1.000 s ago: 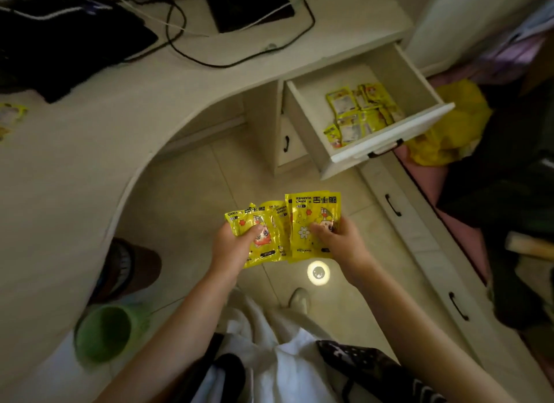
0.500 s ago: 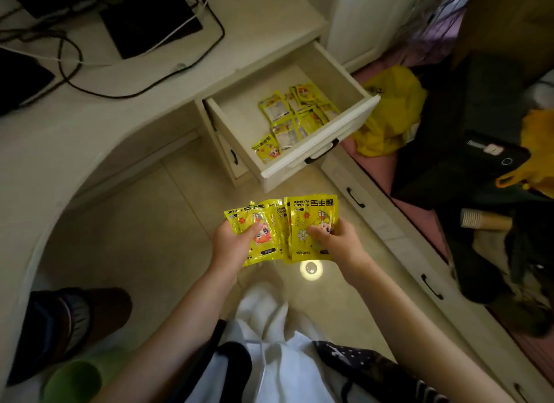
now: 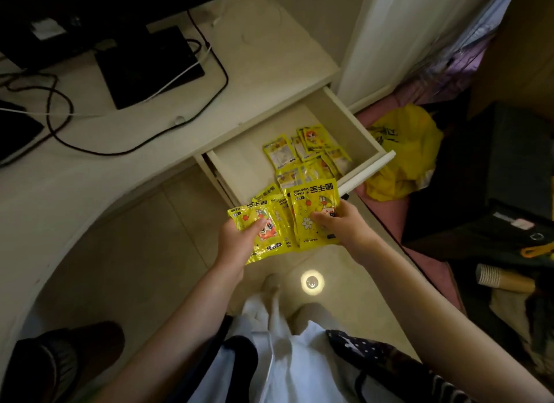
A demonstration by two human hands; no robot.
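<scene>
A person's left hand [image 3: 236, 242] and right hand [image 3: 341, 225] grip a fan of yellow hand-warmer packets [image 3: 281, 219], fingers curled around them, just short of the open drawer [image 3: 245, 163] under the worktop [image 3: 150, 175], where loose packets [image 3: 311, 160] already lie; stowing them likely means reaching forward over the drawer front

The yellow foil hand-warmer packets [image 3: 278, 219] overlap, so their number cannot be told, and the fingers of the left hand [image 3: 236, 246] and right hand [image 3: 341, 222] lie hidden behind them. They cover the near left corner of the open white drawer [image 3: 368, 139] and part of the loose yellow sachets [image 3: 305, 154] inside. The black monitor [image 3: 90, 10] on the desk [image 3: 269, 58] is cut off at the top.
</scene>
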